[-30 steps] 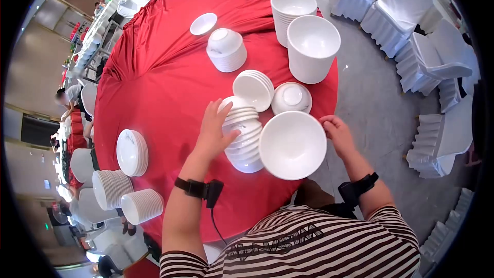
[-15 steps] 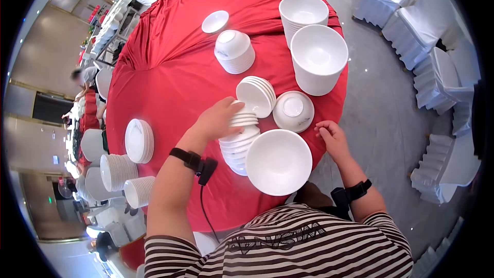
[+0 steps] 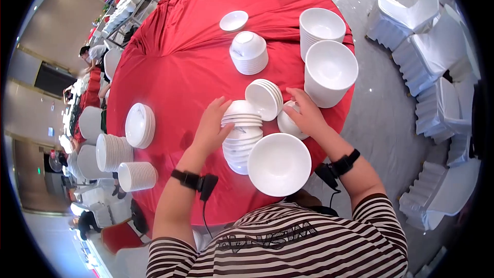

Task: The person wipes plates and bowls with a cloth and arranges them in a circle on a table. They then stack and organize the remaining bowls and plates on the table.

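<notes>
My left hand (image 3: 210, 127) is open, its fingers apart at the left side of a leaning stack of white bowls (image 3: 242, 148). My right hand (image 3: 304, 112) is open too, over a white upturned bowl (image 3: 289, 123) that it partly covers. Between my hands a short stack of tilted bowls (image 3: 263, 101) leans on the others. In front of them, nearest my body, stands a large white bowl (image 3: 279, 164). Whether my left fingertips touch the stack, I cannot tell.
Tall stacks of deep bowls (image 3: 331, 67) stand at the right edge of the red table (image 3: 180, 80). Farther back are an upturned bowl stack (image 3: 249, 54) and a single bowl (image 3: 234, 21). Plate stacks (image 3: 138, 176) are at the left. White-covered chairs (image 3: 442, 100) line the right; a person (image 3: 95, 55) is far left.
My right hand has moved up and inward from the table's edge to over the upturned bowl. My left hand has drawn slightly back from the bowls, and the view has shifted.
</notes>
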{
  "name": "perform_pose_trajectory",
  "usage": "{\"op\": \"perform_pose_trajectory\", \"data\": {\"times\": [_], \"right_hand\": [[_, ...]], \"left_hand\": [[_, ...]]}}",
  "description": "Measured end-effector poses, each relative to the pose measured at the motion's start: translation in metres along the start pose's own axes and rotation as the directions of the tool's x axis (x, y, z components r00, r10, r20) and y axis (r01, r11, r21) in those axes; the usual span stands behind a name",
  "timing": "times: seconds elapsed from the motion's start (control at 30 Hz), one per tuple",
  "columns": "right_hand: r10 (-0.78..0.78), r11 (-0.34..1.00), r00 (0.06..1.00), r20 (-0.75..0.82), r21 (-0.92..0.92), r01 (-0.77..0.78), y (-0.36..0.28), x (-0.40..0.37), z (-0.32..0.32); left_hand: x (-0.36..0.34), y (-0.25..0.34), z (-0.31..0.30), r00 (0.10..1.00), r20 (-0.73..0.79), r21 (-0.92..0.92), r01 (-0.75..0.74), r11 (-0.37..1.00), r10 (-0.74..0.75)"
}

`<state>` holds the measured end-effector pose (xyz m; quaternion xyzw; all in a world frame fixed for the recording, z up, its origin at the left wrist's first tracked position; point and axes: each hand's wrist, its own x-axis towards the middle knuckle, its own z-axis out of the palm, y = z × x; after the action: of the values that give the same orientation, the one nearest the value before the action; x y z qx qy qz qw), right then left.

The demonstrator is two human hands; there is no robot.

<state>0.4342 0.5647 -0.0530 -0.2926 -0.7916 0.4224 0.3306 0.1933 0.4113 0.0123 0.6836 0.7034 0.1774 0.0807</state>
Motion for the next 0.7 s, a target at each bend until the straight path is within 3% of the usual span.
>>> {"op": "perform_pose_trajectory", "data": {"times": [0.13,0.3,0.4,0.53,0.63,0.67,0.7], "right_hand": [[0.239,0.963,0.962,0.135,-0.162,-0.216,-0.002,0.038,0.017],[0.352,0.930,0.852,0.388,-0.043,-0.365,0.026,0.071,0.032],[0.290,0.954,0.865,0.410,-0.051,-0.296,0.037,0.075,0.041],[0.372,0.915,0.839,0.397,-0.005,-0.404,0.038,0.082,0.052],[0.351,0.919,0.859,0.374,0.036,-0.392,0.049,0.084,0.057],[0.309,0.944,0.892,0.330,0.008,-0.330,0.045,0.081,0.057],[0.170,0.983,0.935,0.310,0.007,-0.181,0.071,0.083,0.068]], "left_hand": [[-0.066,0.008,-0.009,0.978,-0.066,-0.096,0.192,0.977,-0.198],[-0.139,0.003,-0.010,0.926,-0.047,-0.143,0.365,0.920,-0.375],[-0.157,0.006,-0.008,0.897,-0.054,-0.174,0.424,0.889,-0.438],[-0.159,0.015,-0.006,0.881,-0.079,-0.241,0.436,0.867,-0.466],[-0.155,0.018,-0.005,0.886,-0.072,-0.251,0.429,0.868,-0.458],[-0.156,0.016,-0.002,0.888,-0.057,-0.255,0.429,0.867,-0.456],[-0.159,0.012,0.005,0.895,-0.061,-0.248,0.416,0.875,-0.443]]}}
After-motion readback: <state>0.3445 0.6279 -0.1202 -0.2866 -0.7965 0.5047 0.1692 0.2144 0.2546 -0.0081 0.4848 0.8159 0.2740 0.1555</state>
